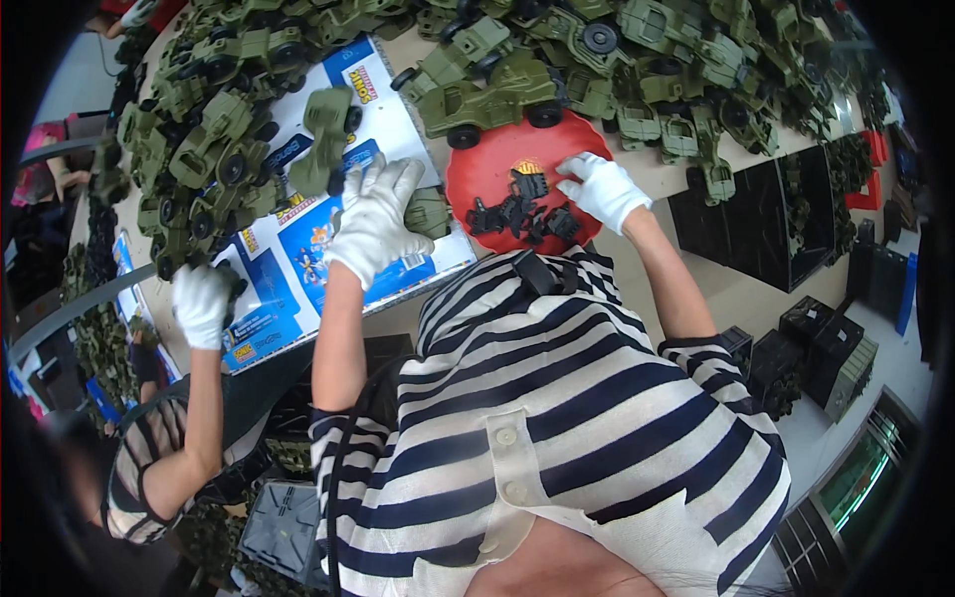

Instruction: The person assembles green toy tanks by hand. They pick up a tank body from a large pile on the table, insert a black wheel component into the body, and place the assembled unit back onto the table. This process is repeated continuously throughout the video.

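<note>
My left hand [376, 221], in a white glove, lies with its fingers stretched out over a blue and white printed cardboard sheet [406, 149]. Just beyond its fingertips rests a green toy vehicle [323, 139], and another green toy piece [428, 214] shows beside the hand, partly covered by it. My right hand [605, 189], also gloved, hovers at the right side of a red scalloped plate [477, 169]. Its fingers are bent but apart, with nothing visible in them. Small black plastic parts [527, 211] are heaped on the plate close by.
Piles of green toy vehicles [676, 90] cover the far table. A larger green toy jeep [492, 99] overlaps the plate's far rim. At left, a co-worker's gloved hand [202, 306] is at the sheet's edge. Black crates [746, 219] stand at right.
</note>
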Tool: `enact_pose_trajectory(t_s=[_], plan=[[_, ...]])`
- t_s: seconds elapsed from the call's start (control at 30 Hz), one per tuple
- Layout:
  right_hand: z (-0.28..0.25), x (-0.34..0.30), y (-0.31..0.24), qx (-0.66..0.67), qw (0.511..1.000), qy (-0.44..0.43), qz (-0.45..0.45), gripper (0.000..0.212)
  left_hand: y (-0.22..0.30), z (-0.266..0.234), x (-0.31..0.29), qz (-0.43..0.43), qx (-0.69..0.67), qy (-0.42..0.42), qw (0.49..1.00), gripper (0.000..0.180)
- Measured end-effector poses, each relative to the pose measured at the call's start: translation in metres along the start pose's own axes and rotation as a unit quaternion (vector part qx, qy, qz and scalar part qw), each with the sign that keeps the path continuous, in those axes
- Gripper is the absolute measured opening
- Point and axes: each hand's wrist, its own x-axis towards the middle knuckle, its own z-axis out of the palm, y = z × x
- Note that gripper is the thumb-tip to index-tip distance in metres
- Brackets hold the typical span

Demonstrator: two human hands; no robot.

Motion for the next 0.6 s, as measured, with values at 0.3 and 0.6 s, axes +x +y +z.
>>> enact_pose_trajectory(t_s=[0.3,0.6], plan=[[0.023,0.027,-0.046,-0.197,0.974,-0.042,-0.1,0.047,-0.003,0.045,-0.021,-0.204,-0.34,-0.11,0.911,0.113],[0.018,0.022,-0.04,0.195,0.971,0.071,-0.117,0.03,-0.002,0.032,-0.054,-0.2,-0.75,-0.001,0.631,0.094]])
